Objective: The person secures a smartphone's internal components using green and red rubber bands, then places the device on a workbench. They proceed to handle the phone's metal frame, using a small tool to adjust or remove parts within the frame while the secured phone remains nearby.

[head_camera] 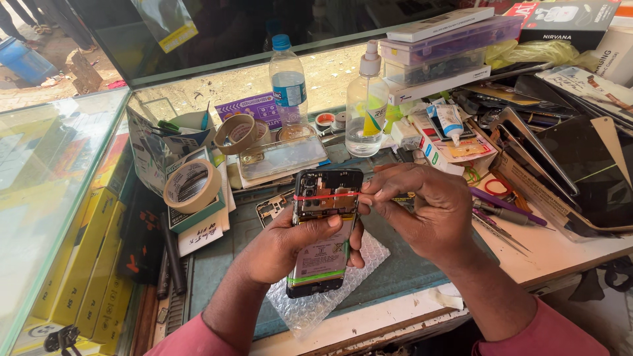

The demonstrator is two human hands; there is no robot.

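Observation:
My left hand (285, 247) grips an opened phone (323, 227) from the left side, thumb laid across its battery. The phone has no back cover, so its dark circuit board and white battery label show. A red rubber band (323, 196) runs across the phone's upper part. My right hand (428, 207) pinches that band at the phone's right edge with thumb and forefinger. The phone is held just above a sheet of bubble wrap (316, 303) on the green mat (217, 264).
Two tape rolls (192, 186) lie at the left. A water bottle (288, 82) and a clear pump bottle (366, 105) stand behind the phone. Tweezers and tools (504, 214) lie right of my hand. Phone screens (580, 165), boxes and a glass counter (46, 171) crowd the sides.

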